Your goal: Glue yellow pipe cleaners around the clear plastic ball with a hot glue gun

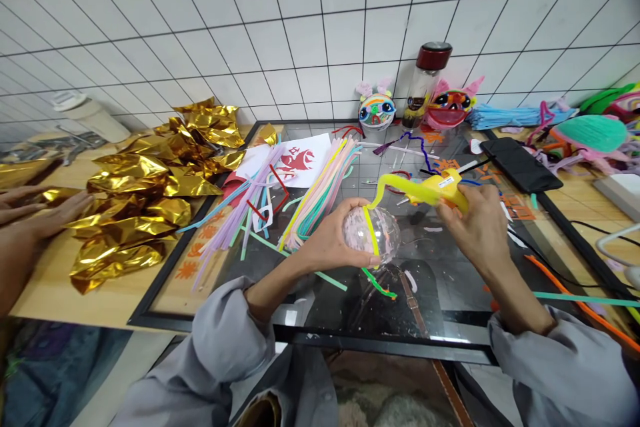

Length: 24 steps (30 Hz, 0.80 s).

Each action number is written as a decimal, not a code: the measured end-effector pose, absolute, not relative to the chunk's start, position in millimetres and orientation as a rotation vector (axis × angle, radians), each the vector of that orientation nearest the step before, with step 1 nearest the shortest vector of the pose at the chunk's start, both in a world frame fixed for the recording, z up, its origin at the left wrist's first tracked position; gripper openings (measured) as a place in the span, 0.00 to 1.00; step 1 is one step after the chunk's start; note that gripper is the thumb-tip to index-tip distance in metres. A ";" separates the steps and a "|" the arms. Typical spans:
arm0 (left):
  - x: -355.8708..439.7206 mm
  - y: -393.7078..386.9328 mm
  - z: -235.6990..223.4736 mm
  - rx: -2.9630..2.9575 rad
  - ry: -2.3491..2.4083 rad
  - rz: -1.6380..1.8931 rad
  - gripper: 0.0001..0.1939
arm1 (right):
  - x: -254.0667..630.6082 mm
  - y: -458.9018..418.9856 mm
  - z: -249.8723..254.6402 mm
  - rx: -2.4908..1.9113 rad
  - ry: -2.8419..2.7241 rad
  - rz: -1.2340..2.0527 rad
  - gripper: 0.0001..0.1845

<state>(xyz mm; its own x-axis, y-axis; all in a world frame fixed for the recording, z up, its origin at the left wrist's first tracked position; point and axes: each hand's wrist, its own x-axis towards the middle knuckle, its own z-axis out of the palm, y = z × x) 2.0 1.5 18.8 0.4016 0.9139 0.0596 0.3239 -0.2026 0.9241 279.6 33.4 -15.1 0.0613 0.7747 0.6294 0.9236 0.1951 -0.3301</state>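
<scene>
My left hand (330, 240) is wrapped round a clear plastic ball (389, 230) above the glass tabletop. A yellow pipe cleaner (383, 190) runs over the ball, and its loose end arches up to the right. In my right hand (477, 230) is a yellow hot glue gun (447, 188), with its front toward the ball. The pipe cleaner's far end overlaps the gun's nozzle, so I cannot tell whether they touch. Beneath the ball lies a short green pipe cleaner (377, 283).
Bundles of pastel pipe cleaners (320, 197) and a paper with a red print (300, 160) lie to the left. Crumpled gold foil (135, 213) sits near another person's hand (45, 213). Along the back stand decorated balls (377, 110) and a bottle (420, 90); a phone (521, 163) lies right.
</scene>
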 end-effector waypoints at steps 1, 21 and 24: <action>2.0 1.9 19.4 1.725 1.093 0.811 0.44 | 281.6 35.1 -19.6 -1.651 -1.792 -0.261 0.15; 0.1 3.1 17.1 1.700 1.220 0.831 0.42 | 268.7 32.1 -5.2 -1.398 -1.642 0.176 0.21; -0.8 3.1 16.4 1.698 1.219 0.827 0.43 | 254.5 27.5 1.2 -1.066 -1.311 0.719 0.22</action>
<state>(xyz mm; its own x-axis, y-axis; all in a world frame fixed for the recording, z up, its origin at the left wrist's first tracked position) -0.8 3.1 16.4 0.3014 0.9531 0.0296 0.3794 -0.1483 0.9132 254.5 27.5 1.2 0.1632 0.9010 0.4019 0.1458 0.3808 -0.9131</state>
